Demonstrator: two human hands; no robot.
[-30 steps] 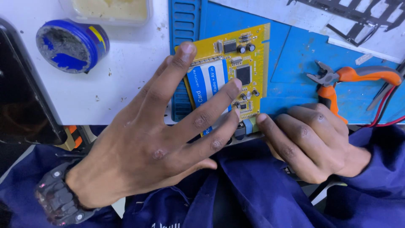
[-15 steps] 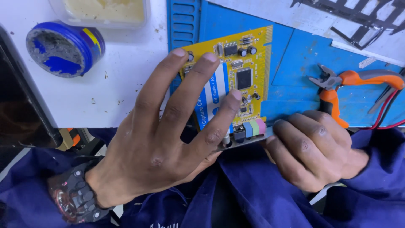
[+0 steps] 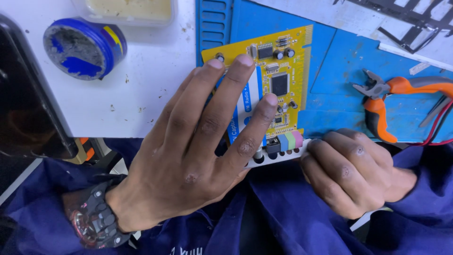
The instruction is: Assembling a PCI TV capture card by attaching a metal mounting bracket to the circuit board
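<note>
The yellow circuit card [image 3: 278,80] is lying across the near edge of a blue work mat [image 3: 339,94], its metal bracket [image 3: 276,158] with coloured jacks hanging over the table edge towards the person's lap.

Going left to right: a dark slab [image 3: 28,104] is sitting at the far left, a round blue tin [image 3: 82,47] of grey paste is resting on the white table [image 3: 141,94], and a clear tub [image 3: 127,9] is peeking in at the far edge. The left hand [image 3: 188,160], with a dark wristwatch [image 3: 92,219], is spreading flat over the card's left half, fingers apart and pressing down on the board rather than closing round it. The right hand [image 3: 354,174] is curling at the bracket's right end; its fingers are folded together, and they seem to be pinching the bracket, though the contact is hidden. Farther right, orange-handled cutters [image 3: 401,94] are lying on the mat beside red and black wires [image 3: 436,127].

The card is likely handling as light and rigid but fragile: small chips and capacitors are standing proud of its face, so the bare edges and the stiff steel bracket are looking like the safest places to take hold, keeping off the gold contact strip along the right edge.
</note>
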